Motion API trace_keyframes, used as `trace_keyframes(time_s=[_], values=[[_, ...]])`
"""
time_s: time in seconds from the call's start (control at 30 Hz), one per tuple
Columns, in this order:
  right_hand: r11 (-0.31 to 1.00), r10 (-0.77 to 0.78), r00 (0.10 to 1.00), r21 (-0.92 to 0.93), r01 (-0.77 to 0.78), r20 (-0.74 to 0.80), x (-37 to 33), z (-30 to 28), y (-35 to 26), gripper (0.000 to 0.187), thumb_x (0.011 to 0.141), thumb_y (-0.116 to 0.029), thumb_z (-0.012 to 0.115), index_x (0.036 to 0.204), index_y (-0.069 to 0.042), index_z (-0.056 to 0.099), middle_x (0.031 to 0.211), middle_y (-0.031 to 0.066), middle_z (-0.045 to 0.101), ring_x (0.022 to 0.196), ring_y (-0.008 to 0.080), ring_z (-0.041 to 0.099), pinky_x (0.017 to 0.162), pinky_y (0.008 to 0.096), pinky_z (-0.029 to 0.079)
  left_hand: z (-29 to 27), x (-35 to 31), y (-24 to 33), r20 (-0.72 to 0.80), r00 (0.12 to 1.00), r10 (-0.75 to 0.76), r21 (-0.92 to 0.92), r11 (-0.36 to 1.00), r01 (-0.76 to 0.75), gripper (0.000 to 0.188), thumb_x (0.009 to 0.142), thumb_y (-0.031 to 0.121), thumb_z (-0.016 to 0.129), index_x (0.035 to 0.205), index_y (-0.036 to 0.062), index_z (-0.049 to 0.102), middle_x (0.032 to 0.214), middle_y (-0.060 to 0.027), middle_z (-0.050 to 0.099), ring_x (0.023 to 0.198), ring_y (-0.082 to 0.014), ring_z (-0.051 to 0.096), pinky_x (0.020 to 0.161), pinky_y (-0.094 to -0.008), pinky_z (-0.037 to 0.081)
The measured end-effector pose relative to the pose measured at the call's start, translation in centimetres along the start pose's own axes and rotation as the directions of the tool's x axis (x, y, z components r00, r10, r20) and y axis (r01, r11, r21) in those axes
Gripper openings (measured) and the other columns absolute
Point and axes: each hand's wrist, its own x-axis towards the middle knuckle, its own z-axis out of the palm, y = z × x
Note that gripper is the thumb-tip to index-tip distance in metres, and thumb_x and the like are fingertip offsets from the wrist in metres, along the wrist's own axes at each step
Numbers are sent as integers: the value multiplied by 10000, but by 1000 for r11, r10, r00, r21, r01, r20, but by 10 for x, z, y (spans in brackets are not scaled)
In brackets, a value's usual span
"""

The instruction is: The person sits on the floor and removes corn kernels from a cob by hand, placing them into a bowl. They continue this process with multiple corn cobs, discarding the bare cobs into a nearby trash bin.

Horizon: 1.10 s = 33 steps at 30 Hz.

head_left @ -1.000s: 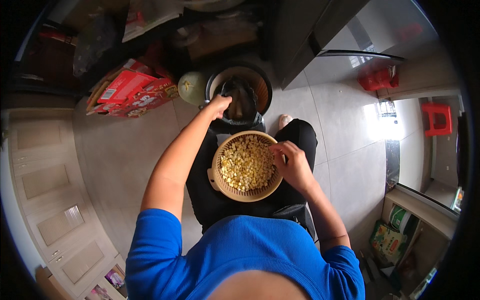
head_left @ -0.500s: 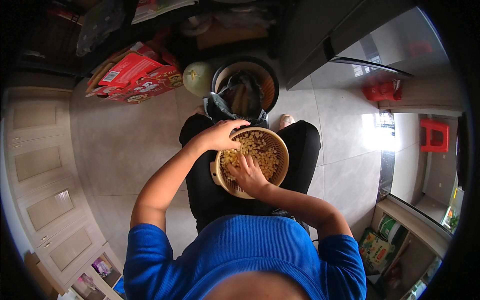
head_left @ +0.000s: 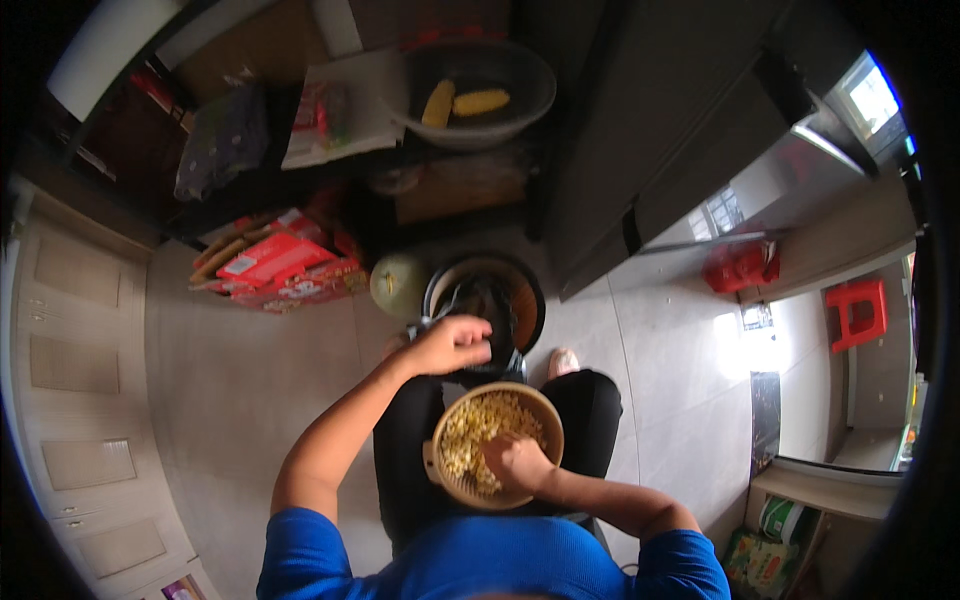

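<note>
A tan plastic colander [head_left: 553, 408] rests on my lap, holding a layer of loose yellow corn kernels [head_left: 468, 432]. My right hand [head_left: 522, 465] is down in the colander, fingers curled into the kernels with the fingertips hidden. Beyond the colander's far rim, my left hand [head_left: 450, 345] hangs in the air by the near edge of a round bin [head_left: 535, 300] with a dark bag in it. Its thumb is apart from the fingers, slightly blurred, and I see nothing held there.
A pale green melon [head_left: 399, 284] and red cardboard boxes [head_left: 285, 262] stand left of the bin. On the dark shelf above, a clear bowl [head_left: 520, 125] holds two corn cobs [head_left: 481, 102]. A dark cabinet [head_left: 660, 150] rises at right; a red stool [head_left: 856, 314] is farther right.
My left hand has left the colander's rim and moved outward over the bin's near edge. My right hand stays among the kernels. The view has tilted up, showing the shelf bowl.
</note>
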Motion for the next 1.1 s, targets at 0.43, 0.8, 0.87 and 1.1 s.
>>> trace_keyframes(time_s=[0.43, 0.8, 0.87, 1.1], values=[[815, -151, 988, 571, 99, 44, 6, 78, 15, 235, 762, -155, 544, 948, -40, 629, 960, 152, 599, 902, 283, 586, 771, 369, 473, -192, 295, 114, -246, 967, 69, 863, 469, 187, 509, 794, 83, 560, 1281, 45, 419, 1204, -201, 496, 1112, -311, 479, 928, -353, 396], [869, -39, 997, 490, 63, -60, 35, 43, 26, 217, 743, -150, 557, 918, -37, 620, 928, 151, 582, 871, 293, 573, 745, 376, 467, -207, 325, 103, -111, 956, -272, 90, 955, 282, 461, 852, 177, 517, 1277, 48, 393, 1206, -163, 489, 1118, -292, 479, 960, -388, 374], [869, -52, 996, 488, 79, -69, 36, 41, 23, 215, 739, -149, 559, 913, -37, 618, 922, 151, 579, 865, 294, 571, 740, 377, 466, -217, 306, 102, 60, 987, -148, -480, 863, 158, 427, 898, 219, 462, 1279, 42, 379, 1177, -172, 499, 1104, -298, 484, 938, -405, 390], [898, -57, 990, 427, 108, -132, 27, 44, 13, 204, 727, -145, 567, 894, -35, 612, 902, 150, 568, 845, 301, 563, 724, 381, 462, -177, 222, 187, 144, 983, 116, -817, 574, 52, 465, 924, 425, 381, 1196, 49, 410, 968, -123, 538, 813, -213, 536, 694, -312, 468]])
